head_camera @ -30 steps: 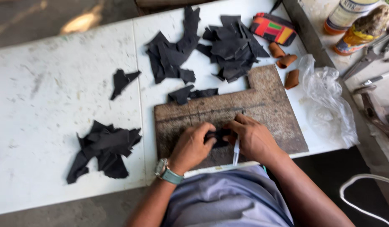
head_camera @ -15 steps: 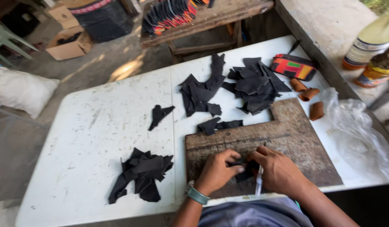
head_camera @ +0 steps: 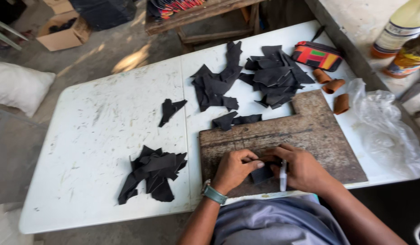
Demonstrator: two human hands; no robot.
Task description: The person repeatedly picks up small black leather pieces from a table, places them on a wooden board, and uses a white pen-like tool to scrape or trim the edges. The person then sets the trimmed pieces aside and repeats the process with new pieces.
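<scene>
On a worn wooden board [head_camera: 309,131] lies a small black piece of sheet material [head_camera: 262,173], pinned under both hands. My left hand [head_camera: 232,169], with a teal watch on the wrist, presses down on the piece's left side. My right hand [head_camera: 303,169] holds the piece's right side and also grips a white pen [head_camera: 283,178] pointing down toward me. The board rests on a scuffed white folding table [head_camera: 96,136], close to its near edge.
Heaps of black offcuts lie at the near left [head_camera: 151,172], at the far middle [head_camera: 216,84] and far right [head_camera: 275,75]; a lone scrap [head_camera: 170,110] sits between. A colourful pouch [head_camera: 318,55], brown tubes [head_camera: 333,86], a clear plastic bag [head_camera: 384,131] and bottles [head_camera: 402,27] are right.
The view has tilted up, showing more ground and a bench beyond the table. Both hands stay on the black piece on the board, shifting only slightly.
</scene>
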